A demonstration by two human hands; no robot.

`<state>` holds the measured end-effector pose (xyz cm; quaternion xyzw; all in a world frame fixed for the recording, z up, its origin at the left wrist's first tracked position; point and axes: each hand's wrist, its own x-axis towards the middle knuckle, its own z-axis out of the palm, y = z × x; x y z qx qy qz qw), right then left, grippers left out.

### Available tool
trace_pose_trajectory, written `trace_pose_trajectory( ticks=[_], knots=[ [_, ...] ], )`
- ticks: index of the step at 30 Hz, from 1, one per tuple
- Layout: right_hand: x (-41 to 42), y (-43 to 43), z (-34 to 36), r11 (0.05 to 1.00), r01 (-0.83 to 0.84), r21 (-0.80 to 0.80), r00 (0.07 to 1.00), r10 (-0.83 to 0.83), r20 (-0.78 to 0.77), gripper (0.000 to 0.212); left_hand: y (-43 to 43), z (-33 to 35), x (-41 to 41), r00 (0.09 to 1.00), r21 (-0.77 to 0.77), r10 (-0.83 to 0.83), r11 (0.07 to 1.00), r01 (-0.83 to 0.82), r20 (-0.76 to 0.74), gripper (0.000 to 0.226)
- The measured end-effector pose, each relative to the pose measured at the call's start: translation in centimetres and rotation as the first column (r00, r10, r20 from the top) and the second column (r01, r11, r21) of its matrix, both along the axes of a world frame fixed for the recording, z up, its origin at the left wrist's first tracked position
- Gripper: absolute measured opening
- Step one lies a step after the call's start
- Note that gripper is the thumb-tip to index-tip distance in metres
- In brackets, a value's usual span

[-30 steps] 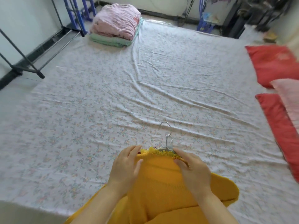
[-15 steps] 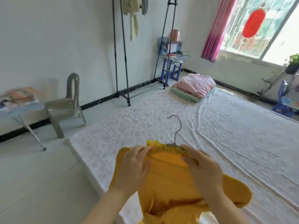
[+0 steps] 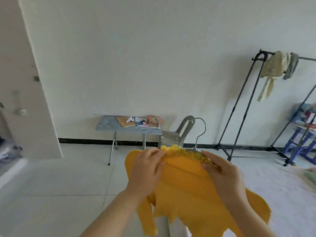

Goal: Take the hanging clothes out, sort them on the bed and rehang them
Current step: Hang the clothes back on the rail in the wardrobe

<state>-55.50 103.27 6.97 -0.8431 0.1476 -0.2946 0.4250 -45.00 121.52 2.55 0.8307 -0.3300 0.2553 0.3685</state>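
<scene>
A yellow knit sweater [image 3: 184, 189] with a frilled collar hangs in front of me on a metal hanger [image 3: 201, 132], whose hook sticks up above the neckline. My left hand [image 3: 147, 170] grips the left shoulder of the sweater. My right hand [image 3: 224, 175] grips the right shoulder near the collar. A black clothes rack [image 3: 242, 106] stands at the right against the wall, with pale yellow-green and grey garments [image 3: 275, 69] hanging from its rail. The bed [image 3: 273, 185] with its pale flowered sheet shows at the lower right.
A small blue folding table [image 3: 106, 127] with books and papers stands by the wall, with a grey plastic chair [image 3: 181, 132] next to it. A blue stool rack [image 3: 306, 142] stands at the far right. Pale floor tiles [image 3: 59, 194] stretch to the left, up to a wall corner.
My view has swung left from the bed toward the wall and the rack. Both hands have lifted the sweater on its hanger off the bed and carried it along, held the same way.
</scene>
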Motion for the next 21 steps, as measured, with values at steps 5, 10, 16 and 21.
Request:
trace_pose_trajectory(
  ticks=[5, 10, 16, 21],
  knots=[
    [11.5, 9.5, 1.3, 0.977, -0.212, 0.006, 0.977, 0.211, 0.021, 0.035, 11.3, 1.4, 7.9, 0.974, -0.057, 0.227, 0.972, -0.226, 0.012, 0.027],
    [22.3, 20.0, 1.9, 0.928, -0.363, -0.088, 0.927, 0.368, 0.064, 0.040, 22.8, 2.2, 15.2, 0.911, -0.039, 0.411, 0.911, -0.410, 0.035, 0.026],
    [33.7, 29.9, 1.8, 0.845, -0.514, -0.148, 0.845, 0.528, 0.081, 0.034, 33.2, 2.9, 22.0, 0.811, -0.017, 0.581, 0.814, -0.581, 0.075, 0.026],
    [43.7, 36.4, 1.6, 0.769, -0.615, -0.177, 0.767, 0.635, 0.094, 0.034, 39.2, 2.8, 29.1, 0.726, -0.024, 0.684, 0.729, -0.684, 0.065, 0.027]
  ],
)
